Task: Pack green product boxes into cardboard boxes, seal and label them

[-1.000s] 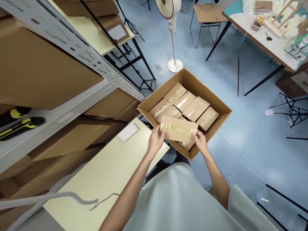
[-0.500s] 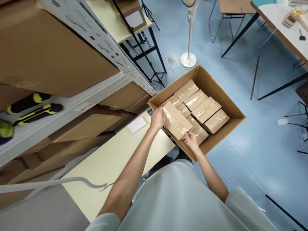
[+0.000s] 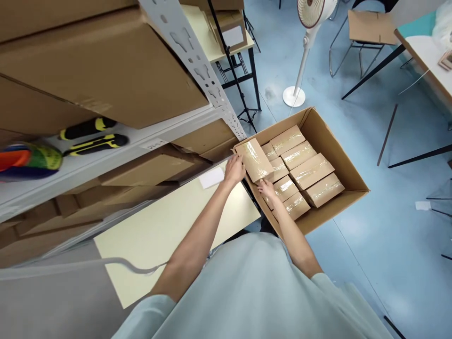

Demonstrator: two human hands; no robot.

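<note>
A small taped cardboard box point(image 3: 254, 159) is tilted at the near left side of a large open carton point(image 3: 339, 146). My left hand point(image 3: 234, 170) is closed on its left edge, beside the carton's wall. The fingers of my right hand point(image 3: 267, 188) grip the same box at its lower right corner. Several similar taped boxes, such as one small box point(image 3: 312, 170), lie side by side inside the carton. The held box partly covers those beneath it.
A metal shelf point(image 3: 190, 120) with cardboard boxes and black-yellow tools point(image 3: 97, 145) stands at my left. Below it is a pale yellow tabletop point(image 3: 169, 235) with a white card point(image 3: 212, 177). A white fan point(image 3: 294, 96) stands beyond the carton on the blue floor.
The held box has shifted toward the carton's left corner and both hands have moved with it. The camera view has turned left, so the surroundings appear further right.
</note>
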